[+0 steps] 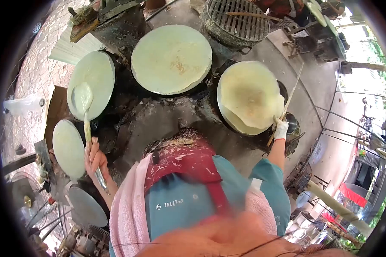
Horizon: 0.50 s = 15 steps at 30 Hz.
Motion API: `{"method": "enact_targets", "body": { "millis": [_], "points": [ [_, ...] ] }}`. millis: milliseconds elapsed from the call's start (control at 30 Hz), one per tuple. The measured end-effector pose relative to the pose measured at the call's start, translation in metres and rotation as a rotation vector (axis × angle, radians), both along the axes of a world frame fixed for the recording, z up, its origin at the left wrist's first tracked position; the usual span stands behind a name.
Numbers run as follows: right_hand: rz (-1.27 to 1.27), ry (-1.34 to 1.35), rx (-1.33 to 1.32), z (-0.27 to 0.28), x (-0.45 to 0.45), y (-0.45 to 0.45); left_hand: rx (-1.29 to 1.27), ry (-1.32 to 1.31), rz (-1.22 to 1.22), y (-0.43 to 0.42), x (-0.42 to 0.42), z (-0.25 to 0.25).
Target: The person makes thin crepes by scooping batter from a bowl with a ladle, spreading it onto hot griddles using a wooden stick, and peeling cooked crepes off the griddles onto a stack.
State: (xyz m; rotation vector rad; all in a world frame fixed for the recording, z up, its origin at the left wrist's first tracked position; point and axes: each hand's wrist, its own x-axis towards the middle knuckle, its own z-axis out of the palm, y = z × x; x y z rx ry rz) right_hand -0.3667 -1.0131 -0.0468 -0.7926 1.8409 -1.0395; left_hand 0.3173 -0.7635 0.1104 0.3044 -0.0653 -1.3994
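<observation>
My left hand (pixel 96 160) is closed around the handle of a ladle (pixel 82 95). The ladle's bowl rests on pale batter (pixel 96 70) spread over the round griddle at the left. On the right, my right hand (pixel 281 126), in a white glove, is closed on a long thin stick (pixel 292 92). Its fingers are also at the edge of a large thin flatbread (pixel 251 92), whose near edge sits off-centre over a pale round layer (pixel 233 118) on the right griddle. Whether the fingers pinch the flatbread is unclear.
Another round pale sheet (pixel 171 60) covers the middle griddle. A round metal grate (pixel 240 21) stands behind, with a stick across it. At the left are a pale disc (pixel 68 147) and a grey round lid (pixel 88 206). A dark pot (pixel 291 124) stands beside my right hand.
</observation>
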Motion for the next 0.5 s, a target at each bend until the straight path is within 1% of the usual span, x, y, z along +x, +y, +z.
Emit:
{"method": "enact_targets", "body": {
  "millis": [67, 167, 233, 300, 333, 367, 433, 467, 500],
  "points": [
    [-0.017, -0.001, 0.071, -0.002, 0.005, 0.017, 0.054, -0.011, 0.014, -0.025, -0.018, 0.009],
    [-0.089, 0.037, 0.052, -0.024, 0.009, 0.042, 0.106, -0.056, -0.042, -0.05, -0.029, 0.011],
    [-0.078, 0.131, -0.102, -0.06, -0.005, 0.046, 0.138, -0.149, -0.089, -0.072, -0.039, 0.015],
    [-0.054, 0.383, -0.218, -0.054, 0.001, 0.047, 0.148, -0.165, -0.13, -0.085, -0.041, 0.012],
    [-0.087, 0.572, -0.148, -0.05, 0.005, 0.049, 0.169, -0.19, -0.135, -0.089, -0.044, 0.013],
    [-0.12, 0.761, -0.079, -0.026, 0.034, 0.052, 0.19, -0.19, -0.139, -0.093, -0.046, 0.015],
    [-0.023, 0.629, -0.129, 0.012, 0.089, 0.048, 0.178, -0.236, -0.17, -0.096, -0.042, 0.01],
    [0.064, 0.878, 0.03, 0.007, 0.114, 0.045, 0.183, -0.273, -0.179, -0.096, -0.04, 0.007],
    [0.179, 0.788, 0.064, 0.026, 0.153, 0.037, 0.199, -0.27, -0.182, -0.096, -0.038, 0.006]
  ]
}}
